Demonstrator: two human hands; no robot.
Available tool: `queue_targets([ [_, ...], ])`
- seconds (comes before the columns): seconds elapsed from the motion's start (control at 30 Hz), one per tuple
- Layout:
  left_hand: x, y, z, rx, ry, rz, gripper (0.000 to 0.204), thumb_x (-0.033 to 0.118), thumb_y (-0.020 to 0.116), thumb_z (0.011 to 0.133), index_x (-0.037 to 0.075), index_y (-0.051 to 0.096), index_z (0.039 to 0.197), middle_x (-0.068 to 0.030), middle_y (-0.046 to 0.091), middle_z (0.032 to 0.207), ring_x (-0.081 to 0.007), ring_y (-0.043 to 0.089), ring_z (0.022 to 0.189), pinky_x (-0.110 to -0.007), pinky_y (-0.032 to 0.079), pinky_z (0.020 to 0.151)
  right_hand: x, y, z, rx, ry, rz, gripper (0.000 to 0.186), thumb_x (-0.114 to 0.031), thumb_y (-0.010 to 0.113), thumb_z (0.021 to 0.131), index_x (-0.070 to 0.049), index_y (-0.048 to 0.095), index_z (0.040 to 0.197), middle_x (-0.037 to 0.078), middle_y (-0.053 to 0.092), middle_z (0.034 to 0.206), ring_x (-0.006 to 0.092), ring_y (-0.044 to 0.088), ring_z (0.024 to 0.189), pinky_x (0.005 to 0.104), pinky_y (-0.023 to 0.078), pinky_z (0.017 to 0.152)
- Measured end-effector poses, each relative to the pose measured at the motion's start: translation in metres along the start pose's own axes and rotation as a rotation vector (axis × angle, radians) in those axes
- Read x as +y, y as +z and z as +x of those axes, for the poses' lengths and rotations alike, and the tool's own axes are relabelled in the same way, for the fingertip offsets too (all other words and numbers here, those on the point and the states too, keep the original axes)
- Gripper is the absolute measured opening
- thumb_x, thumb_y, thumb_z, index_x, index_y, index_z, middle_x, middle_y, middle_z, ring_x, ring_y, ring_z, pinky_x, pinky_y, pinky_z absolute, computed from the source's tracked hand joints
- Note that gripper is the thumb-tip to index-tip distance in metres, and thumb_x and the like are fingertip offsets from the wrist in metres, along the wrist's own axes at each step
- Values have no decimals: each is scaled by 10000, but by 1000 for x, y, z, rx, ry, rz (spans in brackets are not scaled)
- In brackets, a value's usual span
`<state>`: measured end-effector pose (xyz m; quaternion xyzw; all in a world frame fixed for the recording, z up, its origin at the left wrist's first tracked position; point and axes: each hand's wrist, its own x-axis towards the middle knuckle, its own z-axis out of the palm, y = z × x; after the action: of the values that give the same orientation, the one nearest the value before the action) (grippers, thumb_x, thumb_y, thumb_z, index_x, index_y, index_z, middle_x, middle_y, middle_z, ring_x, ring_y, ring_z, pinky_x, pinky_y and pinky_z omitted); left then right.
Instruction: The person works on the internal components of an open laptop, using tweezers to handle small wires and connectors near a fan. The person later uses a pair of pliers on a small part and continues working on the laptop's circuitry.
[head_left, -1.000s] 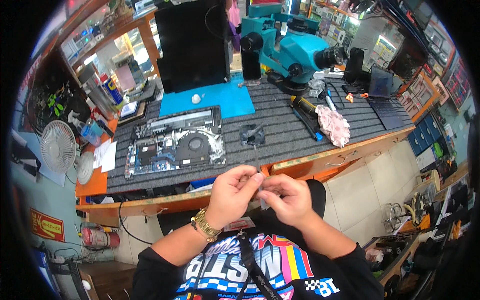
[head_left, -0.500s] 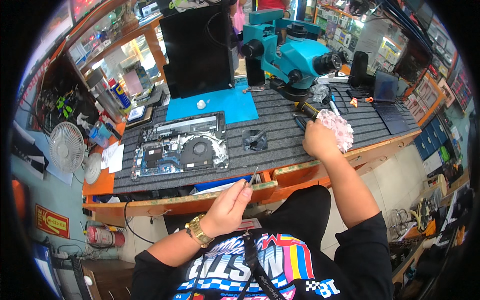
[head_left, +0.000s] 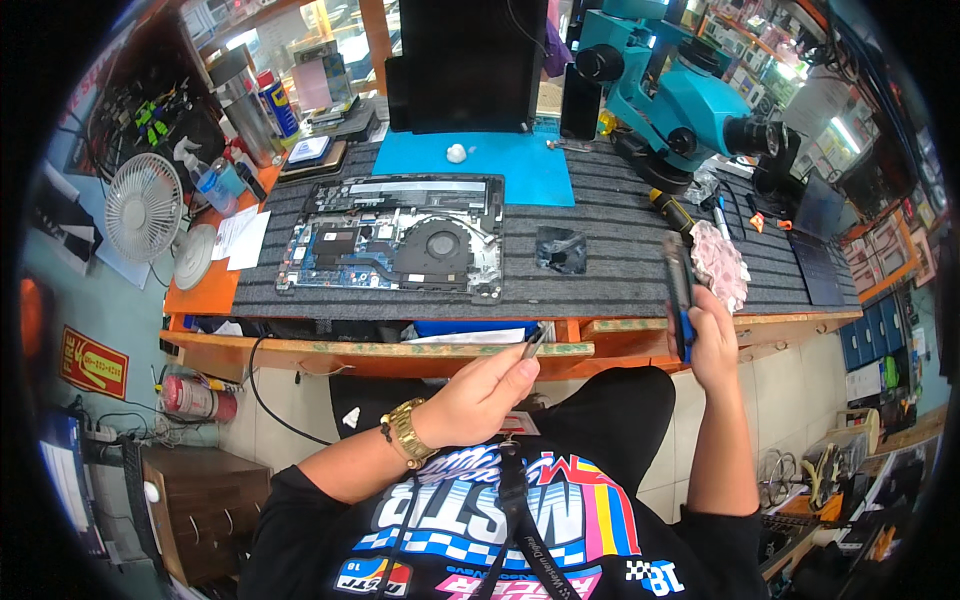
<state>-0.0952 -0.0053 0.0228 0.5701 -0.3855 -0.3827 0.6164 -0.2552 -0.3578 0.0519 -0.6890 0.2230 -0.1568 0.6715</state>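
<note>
My left hand is closed round a slim pointed metal tool, whose tip sticks out past the thumb at the bench's front edge. Its kind is too small to make out. Raised over the right part of the bench edge, my right hand grips a long black-and-blue hand tool, upright and blurred. An opened laptop base lies at the left of the striped mat, with its fan and blue circuit board bare. To its right is a small dark square sheet. A crumpled pink patterned cloth lies beside my right hand.
A teal microscope stands at the back right, near a yellow-and-black tool. Behind the laptop is a blue mat with a white lump. A white fan stands left. A drawer under the bench is pulled out.
My right hand has lifted the black-and-blue tool from beside the pink cloth and brought it nearer me. My left hand has moved slightly right, still gripping its tool. The view has shifted.
</note>
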Motion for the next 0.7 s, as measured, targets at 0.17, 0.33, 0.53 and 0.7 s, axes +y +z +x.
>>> queue_targets([
  [0.17, -2, -6, 1, 45, 63, 21, 377, 334, 456, 1330, 36, 635, 1182, 27, 536, 892, -97, 484, 782, -307, 459, 720, 19, 31, -51, -117, -140, 74, 297, -141, 578, 1243, 2, 566, 1503, 89, 726, 1076, 138, 698, 844, 313, 584, 712],
  [0.33, 2, -13, -1, 19, -93, -102, 409, 320, 452, 1329, 30, 677, 1149, 49, 527, 869, -58, 461, 749, -271, 437, 701, 13, 52, -69, -198, -8, 95, 406, -52, 563, 1217, 60, 532, 1606, 130, 764, 1192, 152, 702, 853, 309, 610, 749],
  [0.53, 4, -15, -8, 96, -36, -78, 320, 288, 471, 1324, 37, 620, 1194, 40, 532, 865, -63, 465, 747, -281, 444, 698, 7, 68, -77, -219, -3, 114, 372, -109, 625, 1223, 52, 610, 1559, 84, 752, 1026, 99, 621, 683, 262, 491, 588],
  [0.7, 1, -18, -14, 119, -36, -44, 348, 290, 475, 1319, 31, 621, 1137, 15, 557, 855, -92, 502, 754, -310, 465, 711, 18, 77, -69, -102, -65, -85, 373, -321, 618, 1275, -21, 677, 1061, 50, 693, 741, 83, 583, 547, 233, 454, 524],
])
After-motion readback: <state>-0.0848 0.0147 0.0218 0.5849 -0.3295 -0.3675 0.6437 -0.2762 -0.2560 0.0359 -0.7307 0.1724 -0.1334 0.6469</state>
